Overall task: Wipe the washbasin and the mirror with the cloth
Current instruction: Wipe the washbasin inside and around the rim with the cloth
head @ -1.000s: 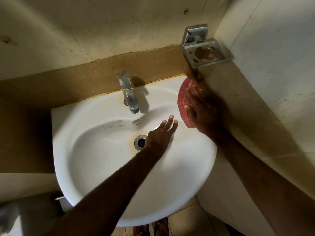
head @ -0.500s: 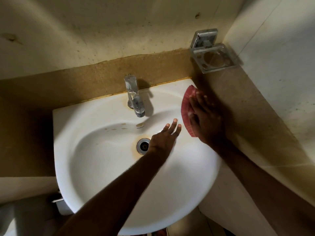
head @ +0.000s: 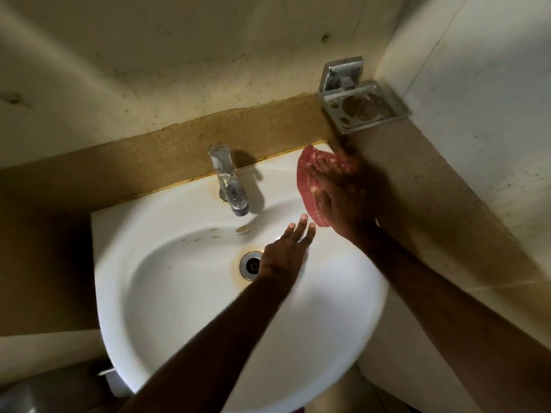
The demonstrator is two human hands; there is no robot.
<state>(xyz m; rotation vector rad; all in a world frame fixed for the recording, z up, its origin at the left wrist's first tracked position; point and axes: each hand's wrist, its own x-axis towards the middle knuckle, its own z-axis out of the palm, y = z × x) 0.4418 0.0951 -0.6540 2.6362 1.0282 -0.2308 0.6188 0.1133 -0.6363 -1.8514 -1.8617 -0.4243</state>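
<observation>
Hands at the washbasin (head: 179, 317): right hand (head: 338, 201) pressed the cloth (head: 307, 189) flat-fingered onto its rear right corner, left hand (head: 286, 251) spread straight-fingered beside the drain (head: 250, 266).

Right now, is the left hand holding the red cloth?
No, the right hand presses the red cloth on the washbasin rim, while the left hand is bare near the drain.

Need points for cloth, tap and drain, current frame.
cloth (head: 306, 186), head view, exposed red left part.
tap (head: 228, 181), head view, middle of metal body.
drain (head: 250, 265), head view, centre of metal ring.
</observation>
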